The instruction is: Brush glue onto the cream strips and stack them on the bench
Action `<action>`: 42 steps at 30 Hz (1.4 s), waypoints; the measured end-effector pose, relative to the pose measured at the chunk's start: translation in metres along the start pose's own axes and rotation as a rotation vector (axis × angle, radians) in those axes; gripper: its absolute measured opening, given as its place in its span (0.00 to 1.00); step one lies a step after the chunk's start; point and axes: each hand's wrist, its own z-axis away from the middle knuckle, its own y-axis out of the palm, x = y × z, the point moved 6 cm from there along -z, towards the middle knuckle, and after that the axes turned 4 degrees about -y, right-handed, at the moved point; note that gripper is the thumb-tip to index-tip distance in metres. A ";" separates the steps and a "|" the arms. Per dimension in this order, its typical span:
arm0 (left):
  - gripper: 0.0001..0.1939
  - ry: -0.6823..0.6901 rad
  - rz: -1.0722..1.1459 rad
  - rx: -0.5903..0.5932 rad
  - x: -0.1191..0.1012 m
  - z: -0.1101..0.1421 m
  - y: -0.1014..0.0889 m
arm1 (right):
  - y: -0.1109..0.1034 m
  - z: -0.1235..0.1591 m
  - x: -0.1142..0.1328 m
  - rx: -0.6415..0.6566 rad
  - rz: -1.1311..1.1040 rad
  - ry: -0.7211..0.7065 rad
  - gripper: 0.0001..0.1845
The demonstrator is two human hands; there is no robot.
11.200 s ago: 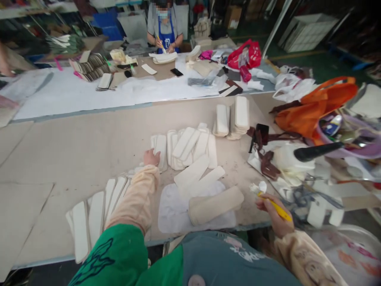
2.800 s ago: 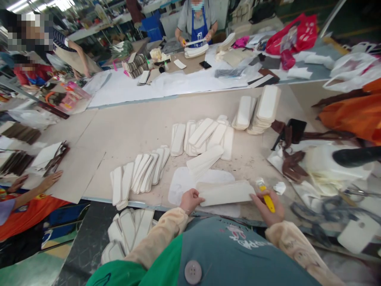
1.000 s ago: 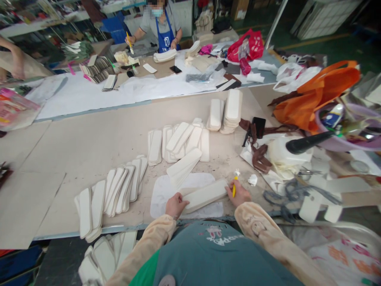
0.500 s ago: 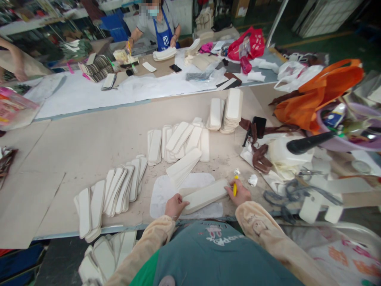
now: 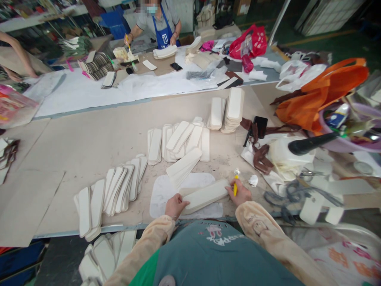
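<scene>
Fanned white strips (image 5: 120,188) are laid left of the left hand (image 5: 176,205), by which, nearly closed, one end of a pale stack (image 5: 206,195) between the hands is pinched. Its other end is touched by the curled right hand (image 5: 241,194), where a yellow-handled tool (image 5: 235,188) is gripped.

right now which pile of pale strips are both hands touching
The pile nearest the apron, on the white sheet: left hand at one end, right hand at the other. Other piles lie untouched.
</scene>
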 end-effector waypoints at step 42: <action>0.14 0.008 -0.091 -0.030 -0.015 0.006 -0.007 | 0.027 0.009 -0.020 0.030 -0.005 -0.482 0.17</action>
